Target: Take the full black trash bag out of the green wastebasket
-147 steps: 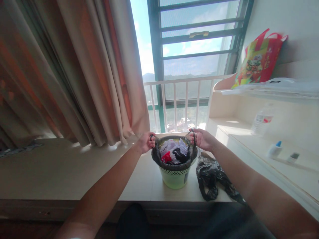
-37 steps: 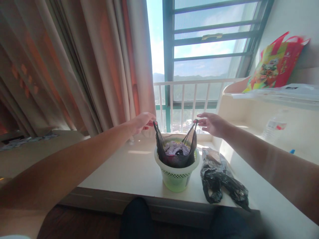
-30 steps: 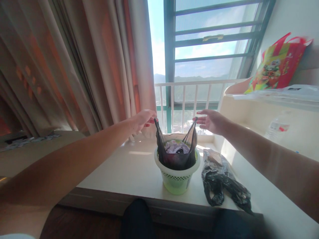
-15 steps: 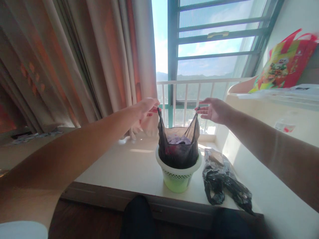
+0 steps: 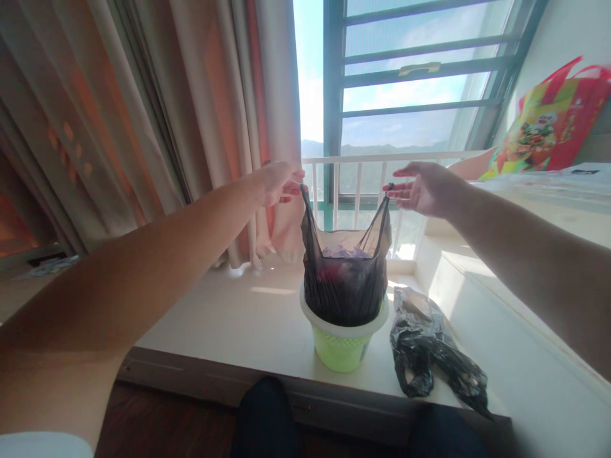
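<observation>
Both-handed grip: left hand (image 5: 277, 182) and right hand (image 5: 420, 187) each pinch one handle of the black bin liner (image 5: 344, 280), other fingers spread, handles stretched taut. Liner's lower part sits inside the green basket (image 5: 342, 340) on the sill (image 5: 238, 324). Just right of the basket lies a crumpled black bag (image 5: 432, 353); curtain (image 5: 191, 121) hangs left of it.
</observation>
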{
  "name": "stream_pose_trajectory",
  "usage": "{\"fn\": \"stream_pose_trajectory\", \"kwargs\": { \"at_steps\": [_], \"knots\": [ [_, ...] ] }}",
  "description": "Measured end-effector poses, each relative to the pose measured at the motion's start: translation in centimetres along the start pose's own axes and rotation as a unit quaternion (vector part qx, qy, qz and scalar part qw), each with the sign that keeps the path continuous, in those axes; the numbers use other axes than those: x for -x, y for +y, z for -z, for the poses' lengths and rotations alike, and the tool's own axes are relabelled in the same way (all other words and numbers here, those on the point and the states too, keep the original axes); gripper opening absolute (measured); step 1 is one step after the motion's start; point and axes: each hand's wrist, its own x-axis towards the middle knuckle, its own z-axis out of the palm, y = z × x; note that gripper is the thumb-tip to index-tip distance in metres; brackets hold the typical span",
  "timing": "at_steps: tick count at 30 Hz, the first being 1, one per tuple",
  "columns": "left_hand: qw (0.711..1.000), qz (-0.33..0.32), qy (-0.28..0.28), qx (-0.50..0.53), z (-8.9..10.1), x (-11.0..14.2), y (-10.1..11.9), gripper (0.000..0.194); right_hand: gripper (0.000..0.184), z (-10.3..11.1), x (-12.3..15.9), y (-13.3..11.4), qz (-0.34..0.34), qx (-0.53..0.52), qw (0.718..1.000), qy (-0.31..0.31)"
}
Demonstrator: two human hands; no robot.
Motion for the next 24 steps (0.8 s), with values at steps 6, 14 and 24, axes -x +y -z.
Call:
{"fn": "stream_pose_trajectory", "kwargs": {
  "at_steps": [6,14,24],
  "knots": [
    [0.992,-0.048,0.016,-0.114,-0.5,1.2,3.0,0.017,0.013,-0.1,0.2,-3.5,0.047,0.014,0.999,0.003],
    [0.989,-0.101,0.049,-0.098,1.2,0.5,6.7,0.014,0.02,0.8,0.5,-7.2,0.109,-0.006,0.994,0.03],
    [0.984,-0.146,0.064,-0.081,2.8,2.4,9.7,0.016,0.031,1.2,3.0,-10.9,0.142,0.0,0.986,0.083]
  ]
}}
